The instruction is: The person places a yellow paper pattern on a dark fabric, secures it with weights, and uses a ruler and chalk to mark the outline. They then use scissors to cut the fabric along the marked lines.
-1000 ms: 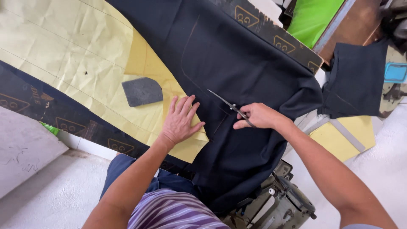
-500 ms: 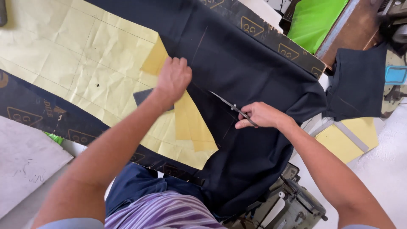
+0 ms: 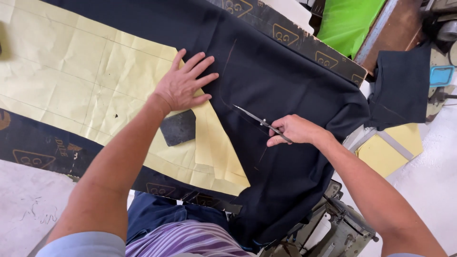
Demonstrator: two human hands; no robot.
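Now the left hand (image 3: 183,88), moved up from the table edge, lies flat across yellow pattern paper (image 3: 71,81) and dark navy cloth (image 3: 285,85), while the right hand (image 3: 295,130) grips slim steel scissors (image 3: 254,118)

Bright even daylight, soft shadows, sharp

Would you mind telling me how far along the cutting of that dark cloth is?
Done: the yellow paper pattern lies on the dark cloth, and faint chalk lines are marked beside it. In hand: the left hand presses flat at the pattern's edge while the right hand holds scissors on the cloth. Left: no cut edge is visible, so most cutting seems to remain.
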